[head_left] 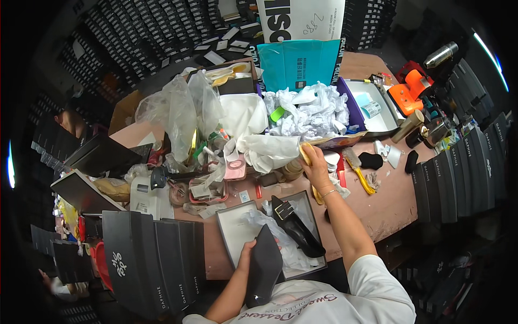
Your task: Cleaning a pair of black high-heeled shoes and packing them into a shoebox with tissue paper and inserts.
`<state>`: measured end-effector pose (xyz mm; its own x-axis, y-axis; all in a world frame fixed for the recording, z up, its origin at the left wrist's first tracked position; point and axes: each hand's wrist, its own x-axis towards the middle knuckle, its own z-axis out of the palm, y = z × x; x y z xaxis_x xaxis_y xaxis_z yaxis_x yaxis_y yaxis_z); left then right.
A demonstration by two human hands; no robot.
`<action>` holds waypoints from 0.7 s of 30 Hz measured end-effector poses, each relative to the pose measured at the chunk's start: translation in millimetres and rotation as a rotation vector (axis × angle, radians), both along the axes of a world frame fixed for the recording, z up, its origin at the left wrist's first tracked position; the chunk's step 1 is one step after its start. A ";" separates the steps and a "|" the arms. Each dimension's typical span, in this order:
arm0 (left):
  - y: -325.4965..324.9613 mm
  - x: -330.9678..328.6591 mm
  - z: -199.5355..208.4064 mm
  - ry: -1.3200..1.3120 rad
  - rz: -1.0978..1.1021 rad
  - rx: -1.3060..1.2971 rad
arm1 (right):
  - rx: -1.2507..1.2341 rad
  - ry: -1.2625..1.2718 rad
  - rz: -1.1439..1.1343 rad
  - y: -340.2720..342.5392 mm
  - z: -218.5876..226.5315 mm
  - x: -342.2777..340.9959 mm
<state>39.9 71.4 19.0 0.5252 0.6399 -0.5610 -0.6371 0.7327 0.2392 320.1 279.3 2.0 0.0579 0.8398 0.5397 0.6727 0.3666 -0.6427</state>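
My left hand grips a black shoe, its dark sole turned up, above the near edge of an open shoebox. Inside that box, a second black shoe with a metal buckle lies on white tissue paper. My right hand is stretched forward across the table, its fingers closed on a yellow sponge. Just left of those fingers is a crumpled white cloth. The fingers of my left hand are partly hidden behind the shoe.
Dark shoeboxes stand in rows at left and right. A purple-edged carton of crumpled paper sits ahead. Right of my hand lie a yellow-handled brush and a black pad. Clear plastic bags are piled at far left.
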 end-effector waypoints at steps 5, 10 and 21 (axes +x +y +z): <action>0.1 -3.5 1.9 -0.066 -0.077 0.060 | 0.138 0.017 -0.203 -22.9 44.7 15.1; -0.6 4.3 8.2 -0.036 -0.034 0.059 | 0.008 1.268 -0.343 -61.7 6.1 69.6; -15.6 0.7 13.2 -0.043 0.005 0.114 | 0.022 -0.101 -0.060 -11.5 -4.7 -4.9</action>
